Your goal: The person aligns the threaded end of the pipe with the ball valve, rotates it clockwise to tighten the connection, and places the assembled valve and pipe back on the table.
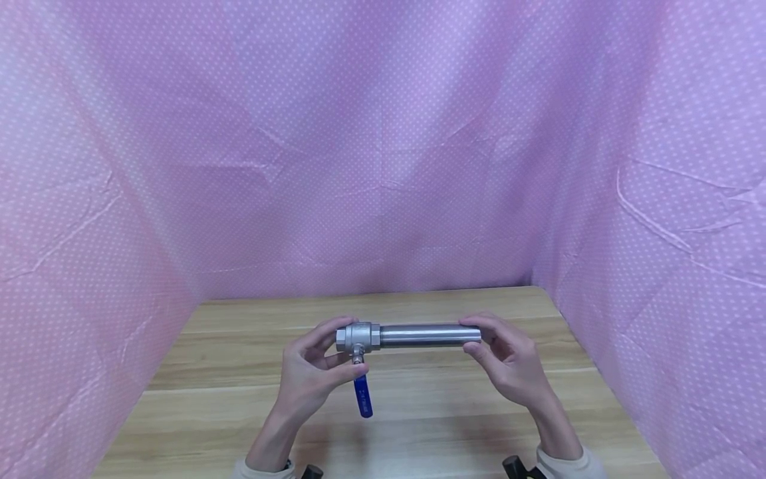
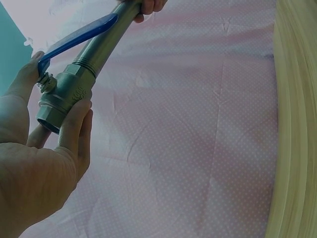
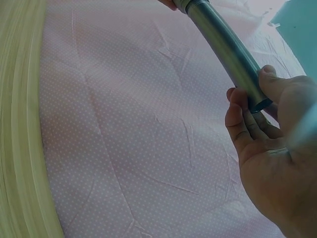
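Gripping valve (image 1: 360, 336) w/ pipe (image 1: 421, 336), L hand (image 1: 305, 377) across lever (image 1: 362, 399), pink cloth (image 1: 383, 166) behind tbl (image 1: 203, 399)

No word or number could be read with certainty, for the pale lettering (image 1: 363, 392) along the blue handle (image 1: 363, 407) of the metal valve (image 1: 359, 336) was too small to make out in the head view, and the raised marks (image 2: 79, 93) on the valve's body were indistinct in the left wrist view.

Surroundings: fabric (image 1: 383, 166) and table (image 1: 419, 426)
We observe creased pink fabric with white dots behind and on both sides of the light wood-grain table; at the left wrist view's upper-left corner, we note a teal area (image 2: 10, 54).
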`<state>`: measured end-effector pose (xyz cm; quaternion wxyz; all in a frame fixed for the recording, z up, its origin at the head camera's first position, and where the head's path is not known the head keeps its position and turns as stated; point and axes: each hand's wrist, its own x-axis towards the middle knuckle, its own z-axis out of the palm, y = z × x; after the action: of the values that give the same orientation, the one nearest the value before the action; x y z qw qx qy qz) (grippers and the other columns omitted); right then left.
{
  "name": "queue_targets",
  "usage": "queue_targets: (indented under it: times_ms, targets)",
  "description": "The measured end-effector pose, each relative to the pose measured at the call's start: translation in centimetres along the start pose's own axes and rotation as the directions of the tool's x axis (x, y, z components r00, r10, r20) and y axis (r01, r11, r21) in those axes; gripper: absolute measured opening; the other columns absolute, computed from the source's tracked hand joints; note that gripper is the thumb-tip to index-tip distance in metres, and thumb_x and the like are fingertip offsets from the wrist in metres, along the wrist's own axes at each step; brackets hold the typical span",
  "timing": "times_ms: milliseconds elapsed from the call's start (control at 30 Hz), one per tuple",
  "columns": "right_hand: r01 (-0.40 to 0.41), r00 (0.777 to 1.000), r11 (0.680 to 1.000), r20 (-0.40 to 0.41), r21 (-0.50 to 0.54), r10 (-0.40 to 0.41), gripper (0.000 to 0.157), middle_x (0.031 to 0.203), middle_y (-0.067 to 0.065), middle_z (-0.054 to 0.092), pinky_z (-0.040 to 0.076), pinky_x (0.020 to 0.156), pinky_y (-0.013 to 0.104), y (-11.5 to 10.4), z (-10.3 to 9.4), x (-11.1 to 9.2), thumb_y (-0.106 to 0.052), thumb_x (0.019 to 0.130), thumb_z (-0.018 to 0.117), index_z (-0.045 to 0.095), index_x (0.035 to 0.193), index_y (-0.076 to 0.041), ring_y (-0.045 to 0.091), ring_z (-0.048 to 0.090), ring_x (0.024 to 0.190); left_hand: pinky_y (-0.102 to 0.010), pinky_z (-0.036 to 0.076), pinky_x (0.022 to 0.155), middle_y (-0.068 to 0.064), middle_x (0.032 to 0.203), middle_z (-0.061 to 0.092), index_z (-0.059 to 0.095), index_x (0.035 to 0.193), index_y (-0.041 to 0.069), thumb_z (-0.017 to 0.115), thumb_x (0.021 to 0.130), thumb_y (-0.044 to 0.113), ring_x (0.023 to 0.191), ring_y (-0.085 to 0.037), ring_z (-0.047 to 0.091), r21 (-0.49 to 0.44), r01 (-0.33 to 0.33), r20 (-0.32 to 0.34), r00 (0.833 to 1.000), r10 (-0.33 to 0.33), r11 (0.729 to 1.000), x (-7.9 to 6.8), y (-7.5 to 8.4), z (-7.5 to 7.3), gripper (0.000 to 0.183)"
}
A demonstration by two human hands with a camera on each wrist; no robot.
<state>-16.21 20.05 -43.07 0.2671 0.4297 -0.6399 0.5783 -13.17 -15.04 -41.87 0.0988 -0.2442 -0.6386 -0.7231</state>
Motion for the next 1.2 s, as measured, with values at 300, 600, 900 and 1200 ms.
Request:
queue_targets:
  times_ms: [300,600,900,1200]
  targets:
    - [-0.005,1.000,0.997,0.020,0.081,0.003,0.049,0.135,0.016,0.076,0.069,0.090,0.017,-0.08,0.04,0.17,0.033,0.084,0.073,0.063,0.131,0.024,0.012,0.075,0.112,-0.041,0.069,0.110,-0.015,0.144,0.074,0.065,0.145,-0.013,0.089,0.080,-0.019,0.134,-0.016,0.076,0.008,0.003,-0.008,1.000,-0.003,1.000,0.07,0.04,0.07,0.070]
    - [-0.009,0.999,0.993,0.047,0.119,0.003,0.056,0.137,0.023,0.070,0.067,0.112,0.024,-0.21,0.04,0.44,0.040,0.078,0.071,0.063,0.132,0.023,0.019,0.072,0.134,-0.042,0.069,0.110,-0.006,0.143,0.075,0.064,0.145,-0.013,0.089,0.080,-0.020,0.134,-0.016,0.076,0.004,0.001,-0.011,1.000,-0.001,1.000,0.05,-0.01,0.01,0.070]
    - [-0.007,0.999,0.994,0.045,0.105,0.002,0.058,0.135,0.023,0.071,0.068,0.111,0.024,-0.20,0.07,0.39,0.042,0.076,0.069,0.064,0.130,0.022,0.019,0.072,0.134,-0.041,0.069,0.110,-0.013,0.145,0.074,0.065,0.145,-0.012,0.089,0.080,-0.019,0.135,-0.016,0.075,0.013,0.003,-0.009,1.000,-0.003,1.000,0.10,0.06,-0.01,0.070]
    - [-0.013,0.999,0.997,0.041,0.076,0.010,0.057,0.133,0.016,0.074,0.067,0.111,0.022,-0.17,0.01,0.39,0.040,0.077,0.068,0.065,0.131,0.022,0.015,0.074,0.127,-0.041,0.069,0.111,-0.001,0.144,0.076,0.064,0.146,-0.012,0.089,0.080,-0.019,0.137,-0.016,0.074,0.001,0.008,-0.004,1.000,-0.008,1.000,0.14,0.01,-0.03,0.070]
